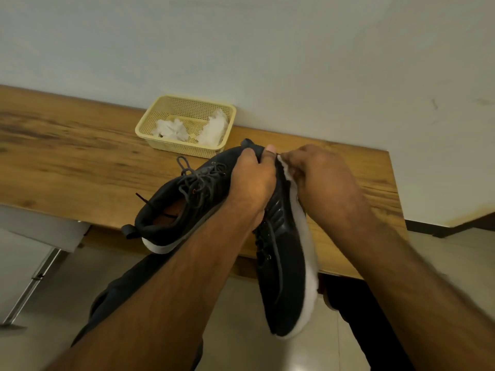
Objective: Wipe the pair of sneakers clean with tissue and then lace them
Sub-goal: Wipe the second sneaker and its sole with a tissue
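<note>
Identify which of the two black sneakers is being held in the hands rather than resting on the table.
The black white-soled sneaker on the right, gripped by the left hand and hanging toe-up off the wooden table. The other black sneaker rests there untouched.

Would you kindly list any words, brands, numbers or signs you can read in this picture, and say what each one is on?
No readable text anywhere in this view.
Held sneaker: raised stripes on its side, but no legible brand or word.
Sneaker on the table: no marking visible.
Basket: plain, no label.
Tissues: blank.
</note>
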